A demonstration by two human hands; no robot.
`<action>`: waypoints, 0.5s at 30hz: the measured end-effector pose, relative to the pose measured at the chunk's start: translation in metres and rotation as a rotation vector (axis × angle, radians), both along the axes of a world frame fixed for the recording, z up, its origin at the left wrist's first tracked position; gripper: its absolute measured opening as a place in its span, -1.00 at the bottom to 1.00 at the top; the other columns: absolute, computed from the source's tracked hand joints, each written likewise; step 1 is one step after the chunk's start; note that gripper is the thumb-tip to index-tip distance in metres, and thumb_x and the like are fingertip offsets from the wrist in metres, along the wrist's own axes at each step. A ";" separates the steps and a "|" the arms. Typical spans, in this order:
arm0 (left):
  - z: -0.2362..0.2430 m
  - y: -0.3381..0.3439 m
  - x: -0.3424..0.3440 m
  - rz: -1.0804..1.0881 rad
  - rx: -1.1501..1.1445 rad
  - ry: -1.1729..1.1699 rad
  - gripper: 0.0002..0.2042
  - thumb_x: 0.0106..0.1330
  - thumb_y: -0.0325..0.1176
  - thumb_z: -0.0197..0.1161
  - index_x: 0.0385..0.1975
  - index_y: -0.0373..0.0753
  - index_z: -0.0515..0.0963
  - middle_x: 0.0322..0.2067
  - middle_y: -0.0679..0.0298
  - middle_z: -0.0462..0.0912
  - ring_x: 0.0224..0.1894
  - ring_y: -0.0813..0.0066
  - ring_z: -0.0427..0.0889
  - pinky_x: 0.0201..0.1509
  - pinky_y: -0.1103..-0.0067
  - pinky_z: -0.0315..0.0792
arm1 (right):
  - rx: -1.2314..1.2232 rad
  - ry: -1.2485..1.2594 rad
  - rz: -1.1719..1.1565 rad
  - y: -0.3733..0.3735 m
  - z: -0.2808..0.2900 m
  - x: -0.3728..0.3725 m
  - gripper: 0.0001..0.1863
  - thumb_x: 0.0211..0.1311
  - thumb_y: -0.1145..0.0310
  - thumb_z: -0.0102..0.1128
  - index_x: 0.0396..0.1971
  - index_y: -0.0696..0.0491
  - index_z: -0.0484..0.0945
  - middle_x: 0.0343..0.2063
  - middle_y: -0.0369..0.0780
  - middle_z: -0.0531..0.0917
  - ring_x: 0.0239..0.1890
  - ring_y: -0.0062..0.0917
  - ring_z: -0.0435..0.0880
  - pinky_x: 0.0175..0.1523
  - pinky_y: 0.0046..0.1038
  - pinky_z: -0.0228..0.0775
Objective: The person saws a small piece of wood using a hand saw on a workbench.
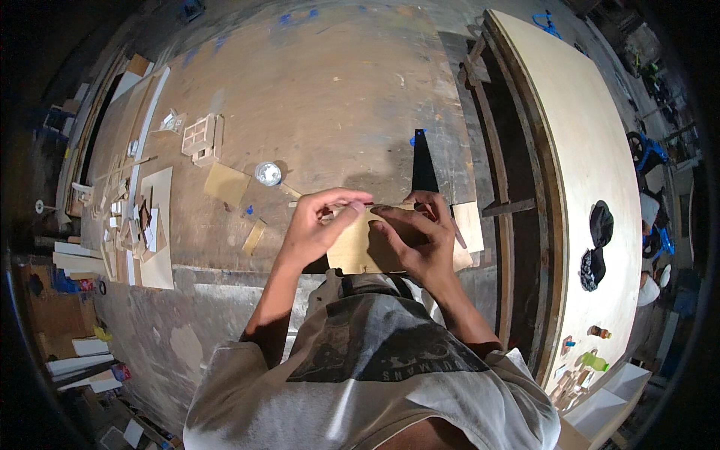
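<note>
A square of light plywood [352,251] lies under both hands at the table's near edge. My left hand [326,225] is at its far left, thumb and index tip together near a thin reddish piece at the board's far edge; what they hold is unclear. My right hand [416,236] is over the board's right part, fingers bent and apart, touching near that edge. Beyond it lies a saw with a dark blade [422,165], its handle end hidden. A pale wood offcut [467,217] lies to the right.
The worktable [315,90] bears a small wooden model [199,139], a clear cup [268,173], plywood pieces [226,185] and scraps [146,217] at left. A long pale panel [577,127] on a timber frame stands at right, carrying black items [596,244] and small bottles [596,360].
</note>
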State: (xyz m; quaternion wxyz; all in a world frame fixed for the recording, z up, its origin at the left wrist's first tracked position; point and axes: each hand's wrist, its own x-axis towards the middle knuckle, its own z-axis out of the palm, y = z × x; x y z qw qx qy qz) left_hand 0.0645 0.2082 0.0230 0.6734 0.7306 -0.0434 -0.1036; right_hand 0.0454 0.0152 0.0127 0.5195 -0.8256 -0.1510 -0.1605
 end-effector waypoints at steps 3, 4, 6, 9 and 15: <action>-0.001 -0.006 -0.006 -0.003 0.017 -0.050 -0.83 0.25 -0.51 0.19 -0.21 -0.40 0.63 -0.28 0.21 0.70 -0.20 0.60 0.61 -0.07 0.64 0.46 | 0.009 0.045 0.022 0.003 0.008 -0.004 -0.70 -0.08 0.44 0.48 -0.25 -0.04 0.72 -0.25 -0.21 0.47 -0.33 -0.54 0.54 -0.30 -0.56 0.41; -0.003 -0.006 -0.006 0.014 -0.002 -0.079 -0.84 0.24 -0.55 0.20 -0.23 -0.40 0.63 -0.29 0.22 0.70 -0.20 0.59 0.62 -0.07 0.64 0.46 | 0.008 0.044 0.025 0.004 0.010 -0.004 -0.70 -0.08 0.44 0.48 -0.25 -0.04 0.72 -0.25 -0.21 0.47 -0.33 -0.54 0.54 -0.30 -0.56 0.41; -0.005 -0.007 -0.006 0.021 -0.004 -0.096 -0.85 0.22 -0.59 0.20 -0.24 -0.41 0.63 -0.28 0.21 0.70 -0.19 0.58 0.63 -0.09 0.66 0.48 | -0.008 -0.002 0.024 0.004 0.011 -0.005 -0.70 -0.08 0.44 0.48 -0.25 -0.02 0.72 -0.23 -0.19 0.47 -0.33 -0.54 0.54 -0.30 -0.54 0.41; -0.006 -0.008 -0.007 0.018 -0.004 -0.076 -0.86 0.22 -0.58 0.22 -0.25 -0.39 0.64 -0.28 0.19 0.70 -0.18 0.58 0.63 -0.09 0.65 0.49 | -0.017 0.000 0.023 0.002 0.010 -0.007 -0.71 -0.07 0.43 0.47 -0.24 -0.01 0.72 -0.22 -0.18 0.47 -0.32 -0.53 0.54 -0.28 -0.52 0.42; -0.007 -0.010 -0.010 0.041 -0.003 -0.047 -0.86 0.18 -0.61 0.27 -0.26 -0.39 0.64 -0.31 0.22 0.71 -0.22 0.59 0.64 -0.11 0.66 0.50 | -0.010 0.016 0.019 0.000 0.011 -0.011 -0.71 -0.07 0.43 0.47 -0.24 -0.01 0.71 -0.20 -0.17 0.48 -0.29 -0.50 0.57 -0.25 -0.51 0.44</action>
